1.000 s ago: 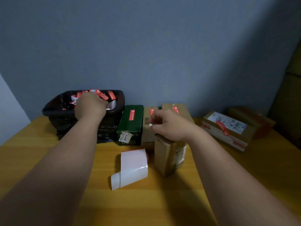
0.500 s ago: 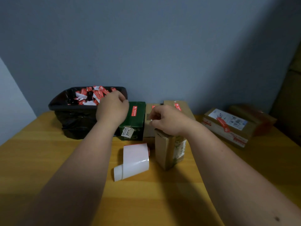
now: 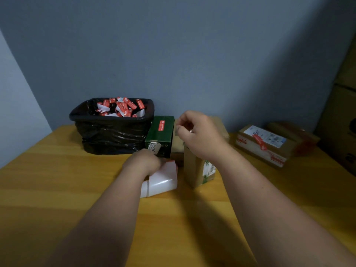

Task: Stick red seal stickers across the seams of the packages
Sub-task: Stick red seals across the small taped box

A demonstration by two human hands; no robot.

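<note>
Sticker roll (image 3: 163, 178) lies on its side on the wooden table (image 3: 57, 180), white backing out, red edge showing at its far end, loose tail curling toward me. My left hand (image 3: 143, 162) sits on the roll's near-left part, fingers curled down over it; I read that as grasping the roll, though the fingertips are hidden behind the hand.

Just right of the roll stands a tall brown carton (image 3: 200, 170), upright, green print on its right face. My right hand (image 3: 198, 133) hovers over its top, thumb and forefinger pinched together; something small may sit between them, too tiny and blurred to tell, so what it grips I cannot tell.

Behind the roll: a dark green box (image 3: 160, 135) with one red seal sticker (image 3: 161, 125) on its top and a white tag on its front face. Beside it on the right a plain brown box (image 3: 178, 145), mostly hidden behind my right hand.

Left of the green box, touching or nearly so: a black bin (image 3: 111, 135) lined with a black bag, heaped with red stickers and white backing scraps (image 3: 120, 108).

Far right, well apart: a flat brown parcel (image 3: 264, 145) with white shipping label and a red sticker across it, red print tape along the edge. A darker box (image 3: 296, 135) behind it. Stacked cartons (image 3: 344, 112) at the right edge. Blue-grey wall (image 3: 173, 54) behind.
</note>
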